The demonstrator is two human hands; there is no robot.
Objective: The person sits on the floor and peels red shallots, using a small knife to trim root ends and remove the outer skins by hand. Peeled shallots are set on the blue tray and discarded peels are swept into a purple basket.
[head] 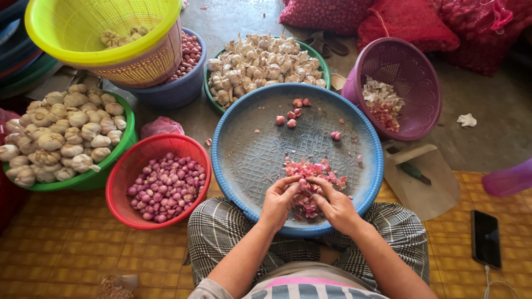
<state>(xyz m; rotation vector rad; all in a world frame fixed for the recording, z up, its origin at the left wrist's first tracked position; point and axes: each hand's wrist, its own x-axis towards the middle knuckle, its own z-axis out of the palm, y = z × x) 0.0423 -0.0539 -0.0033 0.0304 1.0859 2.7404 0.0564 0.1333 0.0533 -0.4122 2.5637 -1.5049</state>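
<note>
Fingertips (299,185) of left hand (280,200) and right hand (335,206) pinch one small pink shallot (303,184) together at 6 o'clock over the round blue plastic tray (244,160), probably so peels (316,169) drop inside it.

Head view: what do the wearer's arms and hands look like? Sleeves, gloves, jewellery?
Both forearms are bare, with no sleeves reaching them. The left hand and right hand wear no gloves, and no rings, bracelets or watch show. Fingernails are short and unpainted as far as can be seen. At the bottom edge sits a striped top in grey, pink and white, above checked grey trousers.
</note>
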